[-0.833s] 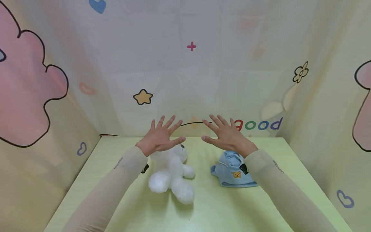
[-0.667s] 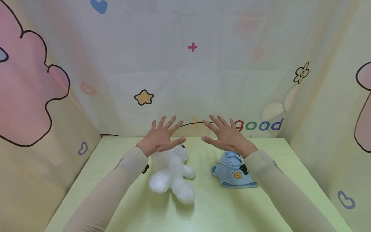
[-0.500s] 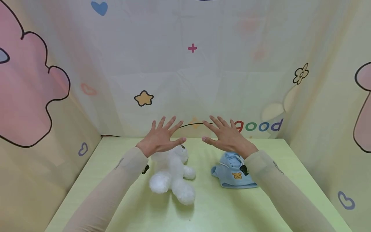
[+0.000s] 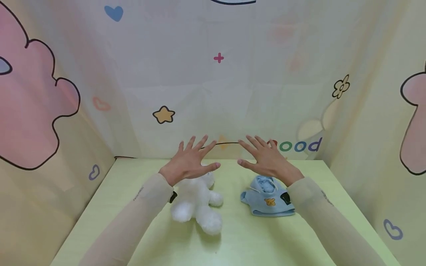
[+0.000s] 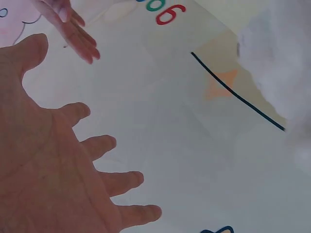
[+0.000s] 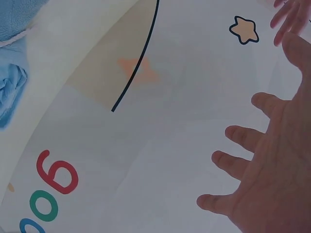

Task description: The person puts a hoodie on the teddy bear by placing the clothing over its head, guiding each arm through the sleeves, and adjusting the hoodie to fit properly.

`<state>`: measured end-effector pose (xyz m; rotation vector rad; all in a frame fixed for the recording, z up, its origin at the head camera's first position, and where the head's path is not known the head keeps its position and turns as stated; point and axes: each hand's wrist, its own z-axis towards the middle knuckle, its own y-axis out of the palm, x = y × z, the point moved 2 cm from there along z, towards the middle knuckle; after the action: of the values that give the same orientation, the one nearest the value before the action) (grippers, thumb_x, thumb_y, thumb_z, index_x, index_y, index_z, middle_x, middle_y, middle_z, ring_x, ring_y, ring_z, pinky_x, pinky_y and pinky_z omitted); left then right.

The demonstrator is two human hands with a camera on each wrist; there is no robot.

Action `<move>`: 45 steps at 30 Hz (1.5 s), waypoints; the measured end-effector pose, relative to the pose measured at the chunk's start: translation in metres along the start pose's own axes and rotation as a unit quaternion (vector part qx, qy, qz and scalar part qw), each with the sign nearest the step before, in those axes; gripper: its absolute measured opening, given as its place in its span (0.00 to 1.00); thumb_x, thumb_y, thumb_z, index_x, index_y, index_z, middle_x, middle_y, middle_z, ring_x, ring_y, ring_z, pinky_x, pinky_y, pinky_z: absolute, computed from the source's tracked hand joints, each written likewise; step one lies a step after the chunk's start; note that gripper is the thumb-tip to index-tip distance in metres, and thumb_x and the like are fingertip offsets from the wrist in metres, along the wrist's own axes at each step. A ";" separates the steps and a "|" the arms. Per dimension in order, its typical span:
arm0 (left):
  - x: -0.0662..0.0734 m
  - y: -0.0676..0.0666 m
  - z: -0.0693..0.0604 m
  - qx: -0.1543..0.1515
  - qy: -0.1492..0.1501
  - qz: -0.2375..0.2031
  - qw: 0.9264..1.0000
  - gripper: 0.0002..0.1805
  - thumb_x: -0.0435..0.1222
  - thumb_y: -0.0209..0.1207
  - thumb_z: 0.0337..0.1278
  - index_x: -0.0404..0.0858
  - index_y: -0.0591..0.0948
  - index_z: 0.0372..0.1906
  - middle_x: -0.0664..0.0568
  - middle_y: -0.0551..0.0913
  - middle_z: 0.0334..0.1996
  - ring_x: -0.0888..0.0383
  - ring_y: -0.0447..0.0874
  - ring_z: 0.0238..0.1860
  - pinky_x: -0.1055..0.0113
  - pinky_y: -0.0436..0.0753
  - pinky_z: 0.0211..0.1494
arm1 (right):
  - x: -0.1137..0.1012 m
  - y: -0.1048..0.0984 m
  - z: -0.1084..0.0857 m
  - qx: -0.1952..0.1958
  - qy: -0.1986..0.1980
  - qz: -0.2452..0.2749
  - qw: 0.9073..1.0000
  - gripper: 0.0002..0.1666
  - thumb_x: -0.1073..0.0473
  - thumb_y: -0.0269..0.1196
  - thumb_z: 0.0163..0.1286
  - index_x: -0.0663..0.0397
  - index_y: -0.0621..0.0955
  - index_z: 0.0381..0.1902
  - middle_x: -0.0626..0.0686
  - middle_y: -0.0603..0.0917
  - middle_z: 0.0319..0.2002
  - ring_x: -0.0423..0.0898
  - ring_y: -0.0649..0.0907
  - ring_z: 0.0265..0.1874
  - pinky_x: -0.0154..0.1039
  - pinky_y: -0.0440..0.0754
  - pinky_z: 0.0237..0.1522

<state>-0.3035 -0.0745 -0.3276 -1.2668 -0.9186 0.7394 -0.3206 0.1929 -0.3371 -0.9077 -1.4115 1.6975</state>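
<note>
My left hand (image 4: 189,163) hovers above a white plush toy (image 4: 196,201), fingers spread and holding nothing. The toy lies on the table with its legs toward me; the hand hides part of its head. My right hand (image 4: 270,161) is held up likewise, spread fingers pointing forward, over a small light blue hoodie (image 4: 267,199) with a bear-face patch. The right wrist covers one side of the hoodie. In the left wrist view the toy's white fur (image 5: 277,63) shows at the right edge. The right wrist view has the blue hoodie (image 6: 12,68) at its left edge.
The pale green table (image 4: 246,240) has a printed curtain (image 4: 213,88) behind it and on both sides. The toy lies left of the middle, the hoodie right of it, with a gap of bare table between them.
Both hands have shifted slightly: the left a little to the right, the right hand slightly rightward and down in view. The head view has tilted up a bit. The toy and hoodie stay in place.
</note>
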 end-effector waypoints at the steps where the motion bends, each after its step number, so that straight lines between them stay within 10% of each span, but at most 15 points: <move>1: 0.003 0.000 -0.002 -0.001 -0.001 -0.002 1.000 0.44 0.73 0.38 0.61 0.63 0.44 0.78 0.56 0.38 0.81 0.38 0.35 0.79 0.33 0.42 0.75 | 0.001 0.000 -0.001 0.001 0.001 -0.004 1.000 0.46 0.26 0.46 0.69 0.34 0.51 0.79 0.56 0.51 0.79 0.63 0.52 0.77 0.71 0.47 0.70; 23: 0.056 0.018 0.004 0.008 -0.008 -0.063 0.998 0.44 0.71 0.39 0.62 0.60 0.45 0.79 0.55 0.36 0.80 0.38 0.35 0.79 0.33 0.42 0.75 | 0.026 0.001 -0.030 -0.012 0.037 0.014 0.999 0.47 0.27 0.47 0.70 0.37 0.51 0.79 0.59 0.50 0.79 0.65 0.49 0.77 0.74 0.39 0.69; 45: 0.115 0.085 0.035 0.003 -0.039 -0.144 0.989 0.41 0.63 0.45 0.67 0.56 0.47 0.79 0.51 0.47 0.80 0.39 0.45 0.79 0.40 0.54 0.76 | 0.065 0.028 -0.061 -0.002 0.073 0.038 0.997 0.47 0.35 0.57 0.69 0.49 0.56 0.77 0.66 0.58 0.75 0.70 0.58 0.72 0.75 0.51 0.67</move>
<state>-0.2791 0.0559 -0.3915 -1.0764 -1.1349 0.5642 -0.3014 0.2750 -0.3780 -1.0773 -1.2982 1.6483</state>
